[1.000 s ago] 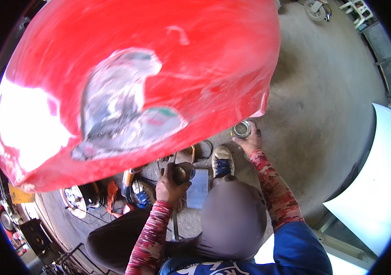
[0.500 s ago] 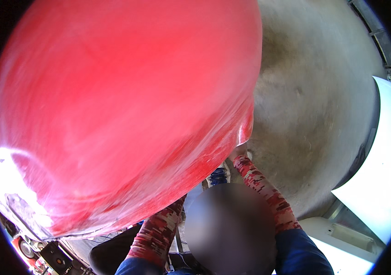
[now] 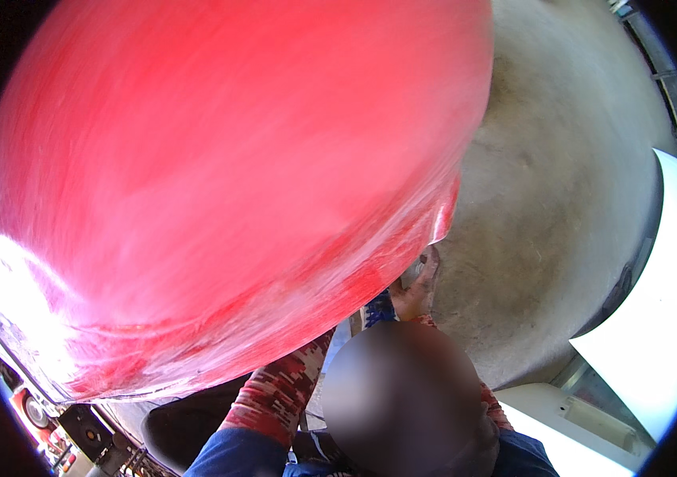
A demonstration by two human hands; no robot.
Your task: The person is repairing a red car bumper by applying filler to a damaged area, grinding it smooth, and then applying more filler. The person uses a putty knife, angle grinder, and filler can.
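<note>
A large, curved red car body panel (image 3: 243,175) fills the left and middle, its surface streaked with whitish haze. My right hand (image 3: 419,292) is just below the panel's lower right corner. Its fingers curl beside a small grey thing (image 3: 412,272), which they seem to hold; its kind is unclear. My left forearm (image 3: 279,391), in a red camouflage-patterned sleeve, reaches up to the panel's lower edge. The panel hides my left hand.
Worn grey floor (image 3: 549,215) spreads on the right. A white panel (image 3: 632,334) stands at the far right, with a pale moulded part (image 3: 565,417) near it. Tools and parts lie at the lower left. A blurred round patch covers the lower middle.
My right hand has drawn back from the panel's lower right corner and shows more fully, with the grey thing beside its fingers. The panel sits slightly further right in view.
</note>
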